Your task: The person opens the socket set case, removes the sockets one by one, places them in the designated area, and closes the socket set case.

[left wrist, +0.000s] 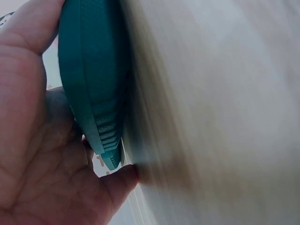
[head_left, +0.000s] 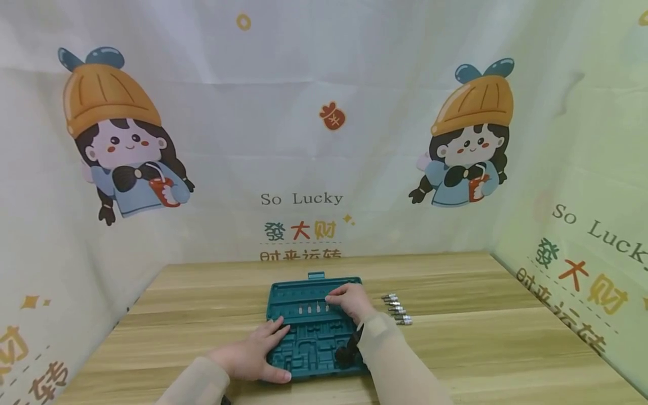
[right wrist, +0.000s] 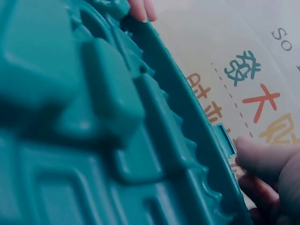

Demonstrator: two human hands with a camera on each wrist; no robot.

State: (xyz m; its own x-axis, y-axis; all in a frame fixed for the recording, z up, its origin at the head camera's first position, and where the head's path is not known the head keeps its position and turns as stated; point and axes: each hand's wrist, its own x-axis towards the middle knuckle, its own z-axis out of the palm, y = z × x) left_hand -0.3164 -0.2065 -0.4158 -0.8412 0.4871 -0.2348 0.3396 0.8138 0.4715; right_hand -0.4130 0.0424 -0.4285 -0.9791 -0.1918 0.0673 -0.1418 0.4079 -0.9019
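Note:
A teal plastic case [head_left: 324, 322] lies unfolded on the table, with moulded recesses in its near half. Several small silver bit sockets [head_left: 309, 309] stand in a row in the far half. At the right end of that row, my right hand [head_left: 351, 301] pinches the tip of a bit socket [head_left: 327, 308] between thumb and forefinger. My left hand [head_left: 253, 351] rests on the case's left edge, fingers stretched over the rim and thumb at the near corner. In the left wrist view, the open palm [left wrist: 51, 173] lies beside the case's side wall [left wrist: 96, 79].
Several more bit sockets [head_left: 397, 309] lie in a column on the wooden table [head_left: 455, 326], right of the case. A latch tab [head_left: 316, 275] sticks out at the case's far edge. Printed cloth [head_left: 385, 169] hangs behind and at both sides.

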